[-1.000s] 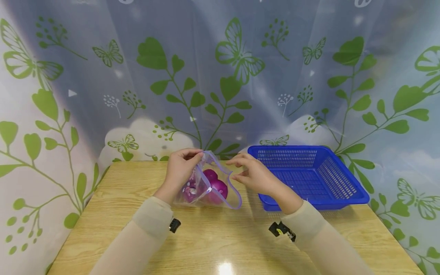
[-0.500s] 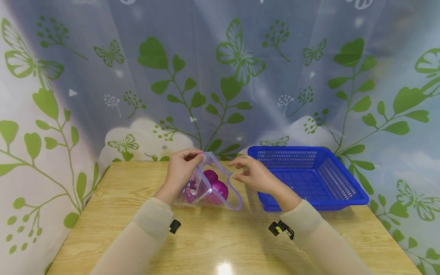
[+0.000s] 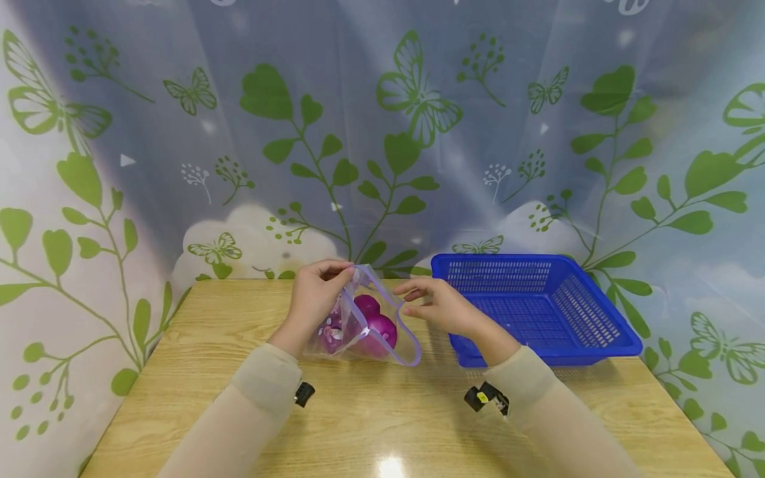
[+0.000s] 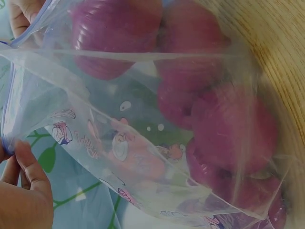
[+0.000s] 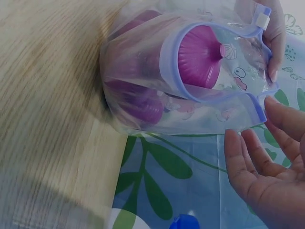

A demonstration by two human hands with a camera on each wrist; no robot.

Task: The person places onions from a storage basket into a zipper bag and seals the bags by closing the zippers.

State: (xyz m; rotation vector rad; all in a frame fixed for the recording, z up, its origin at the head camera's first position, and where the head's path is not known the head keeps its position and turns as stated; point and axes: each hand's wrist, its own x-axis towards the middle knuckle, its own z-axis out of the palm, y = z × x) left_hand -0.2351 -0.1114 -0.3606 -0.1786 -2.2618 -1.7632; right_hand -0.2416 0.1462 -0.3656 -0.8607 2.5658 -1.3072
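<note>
Head view shows a light wooden table (image 3: 388, 425) filling the lower half of the frame, with a bright glare spot at its bottom centre. Behind and to both sides hangs a pale curtain (image 3: 382, 133) printed with green leaves and butterflies, closing off the upper frame. At centre frame a clear zip bag (image 3: 358, 325) with a purple rim lies on the table, its mouth open, holding purple onions (image 3: 379, 330). The left hand (image 3: 313, 299) pinches the bag's rim at the upper corner, fingers curled on the plastic. The right hand (image 3: 439, 305) hovers just right of the bag's mouth, fingers relaxed and straight, holding nothing. A blue slotted basket (image 3: 597, 338) sits at centre right, near the table's far right corner.
</note>
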